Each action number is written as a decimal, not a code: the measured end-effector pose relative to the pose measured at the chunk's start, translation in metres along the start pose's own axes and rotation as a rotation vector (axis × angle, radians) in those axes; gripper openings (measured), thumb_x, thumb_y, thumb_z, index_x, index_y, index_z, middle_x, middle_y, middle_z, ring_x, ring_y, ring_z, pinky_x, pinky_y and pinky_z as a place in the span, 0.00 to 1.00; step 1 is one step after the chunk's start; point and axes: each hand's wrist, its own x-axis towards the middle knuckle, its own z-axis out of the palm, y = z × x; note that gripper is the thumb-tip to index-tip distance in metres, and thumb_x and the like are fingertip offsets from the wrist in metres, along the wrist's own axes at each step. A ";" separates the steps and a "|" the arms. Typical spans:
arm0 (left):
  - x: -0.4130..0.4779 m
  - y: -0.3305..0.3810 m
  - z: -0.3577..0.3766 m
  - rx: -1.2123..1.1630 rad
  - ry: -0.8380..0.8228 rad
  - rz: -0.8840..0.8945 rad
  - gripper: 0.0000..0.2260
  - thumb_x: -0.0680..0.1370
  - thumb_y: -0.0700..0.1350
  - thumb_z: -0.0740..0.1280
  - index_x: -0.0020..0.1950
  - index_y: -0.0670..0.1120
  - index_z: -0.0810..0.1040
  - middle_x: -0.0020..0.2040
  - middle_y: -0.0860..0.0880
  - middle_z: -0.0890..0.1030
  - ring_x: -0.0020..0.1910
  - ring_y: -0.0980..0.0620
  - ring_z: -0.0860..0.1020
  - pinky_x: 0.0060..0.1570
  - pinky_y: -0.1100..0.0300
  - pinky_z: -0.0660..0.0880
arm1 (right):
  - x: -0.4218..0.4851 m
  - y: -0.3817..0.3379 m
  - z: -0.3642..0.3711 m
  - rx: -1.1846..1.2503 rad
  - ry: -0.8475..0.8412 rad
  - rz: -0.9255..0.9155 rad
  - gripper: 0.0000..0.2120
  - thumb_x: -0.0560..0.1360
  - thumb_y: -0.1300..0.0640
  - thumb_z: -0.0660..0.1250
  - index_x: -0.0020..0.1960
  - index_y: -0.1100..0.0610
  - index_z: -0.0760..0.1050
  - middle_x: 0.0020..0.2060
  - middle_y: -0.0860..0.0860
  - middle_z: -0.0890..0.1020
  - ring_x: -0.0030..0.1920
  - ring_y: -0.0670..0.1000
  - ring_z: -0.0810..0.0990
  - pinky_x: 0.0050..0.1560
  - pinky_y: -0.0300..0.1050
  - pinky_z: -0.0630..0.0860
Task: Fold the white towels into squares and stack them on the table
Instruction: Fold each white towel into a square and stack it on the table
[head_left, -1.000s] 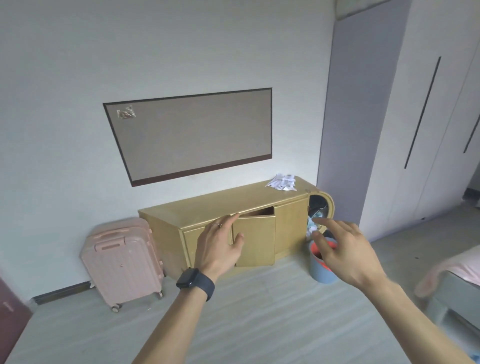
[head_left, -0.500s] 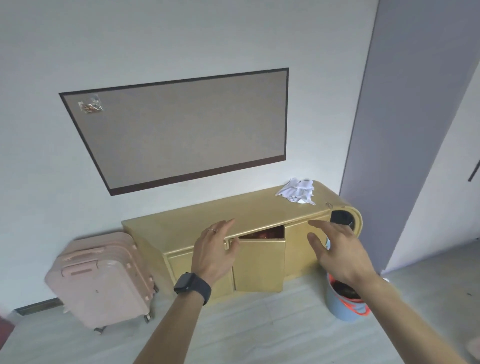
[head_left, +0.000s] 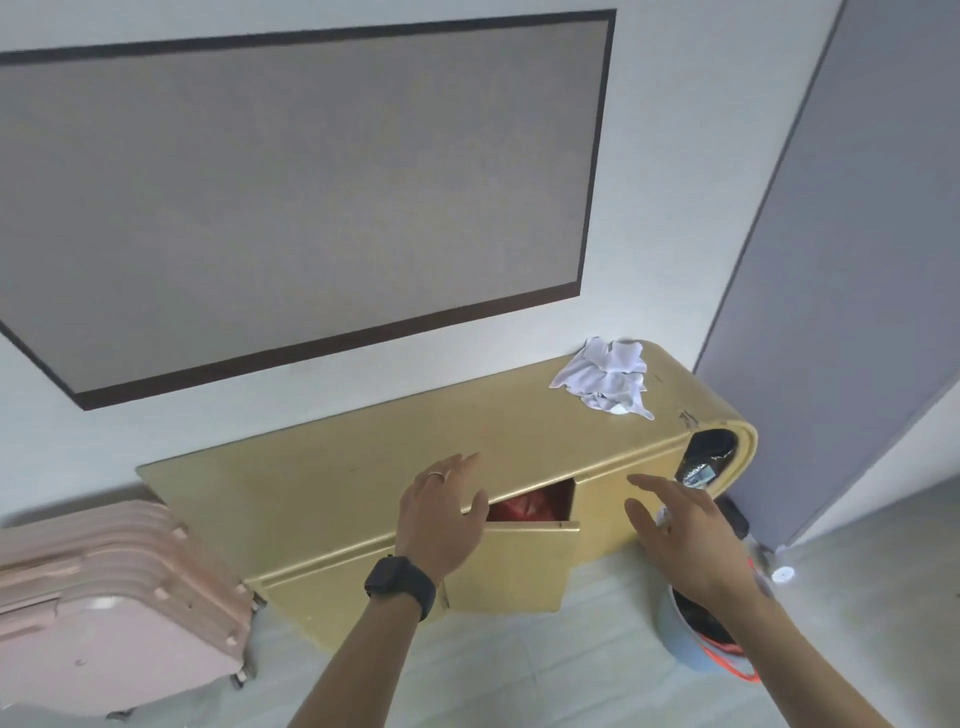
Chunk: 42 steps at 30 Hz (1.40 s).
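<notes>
Towels lay crumpled on table, at far right end. Both hands were empty, fingers spread: left hand over near edge at mid-table, right hand off front edge. Towels lay beyond and right of left hand, straight beyond right hand; right hand nearer, better placed to reach.

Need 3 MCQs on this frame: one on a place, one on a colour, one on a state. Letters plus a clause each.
1. Where do the white towels lie?
A. on the floor
B. on top of the yellow cabinet, near its right end
C. inside the cabinet

2. What colour is the suitcase?
A. pink
B. black
C. blue

3. The cabinet door is
A. fully shut
B. ajar
C. missing

1 B: the crumpled heap sits on the top by the rounded end.
2 A: its ribbed shell is pale pink.
3 B: the door's top edge stands out from the front, and something red shows in the gap.
</notes>
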 end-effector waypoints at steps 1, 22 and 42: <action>0.017 -0.004 0.009 0.002 -0.024 -0.008 0.23 0.81 0.54 0.59 0.77 0.58 0.63 0.75 0.54 0.67 0.75 0.52 0.60 0.74 0.52 0.59 | 0.014 0.004 0.007 0.003 -0.016 0.020 0.16 0.78 0.48 0.66 0.66 0.46 0.77 0.57 0.46 0.80 0.63 0.51 0.73 0.57 0.44 0.70; 0.331 -0.048 0.242 0.142 -0.428 -0.281 0.26 0.81 0.59 0.55 0.79 0.61 0.52 0.81 0.53 0.53 0.79 0.49 0.51 0.77 0.46 0.49 | 0.416 0.202 0.175 -0.216 -0.282 0.155 0.16 0.78 0.52 0.67 0.65 0.51 0.77 0.62 0.52 0.79 0.60 0.59 0.76 0.56 0.53 0.73; 0.403 -0.074 0.302 -0.062 -0.711 -0.491 0.36 0.78 0.58 0.62 0.80 0.60 0.45 0.81 0.49 0.49 0.79 0.45 0.47 0.75 0.38 0.50 | 0.523 0.214 0.210 -0.322 0.001 -0.112 0.09 0.81 0.54 0.63 0.55 0.51 0.82 0.50 0.49 0.85 0.53 0.59 0.76 0.48 0.55 0.77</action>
